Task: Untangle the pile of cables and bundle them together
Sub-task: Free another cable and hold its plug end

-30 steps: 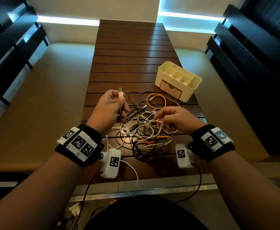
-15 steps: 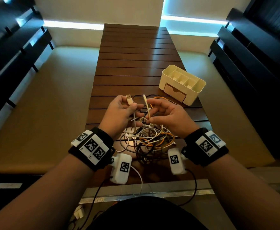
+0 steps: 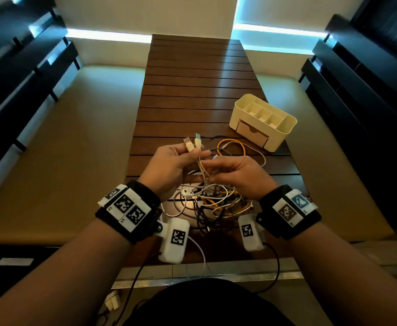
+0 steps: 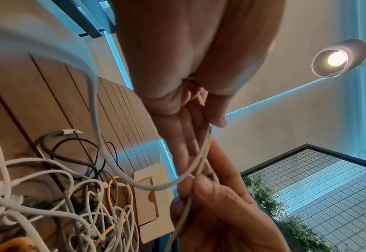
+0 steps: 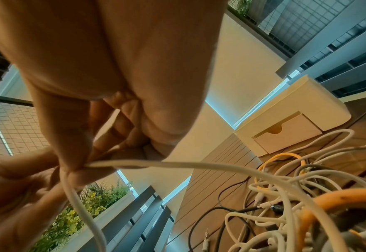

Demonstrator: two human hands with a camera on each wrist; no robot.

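My left hand (image 3: 172, 162) pinches two cream USB plugs (image 3: 194, 143) upright, my right hand (image 3: 236, 175) pinches their cords, above the white, orange and black cable tangle (image 3: 216, 203) on the bench (image 3: 192, 97).

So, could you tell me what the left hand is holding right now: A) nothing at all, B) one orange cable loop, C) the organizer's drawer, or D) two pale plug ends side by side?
D: in the head view the left hand pinches two pale plug ends pointing up together, above the cable pile.
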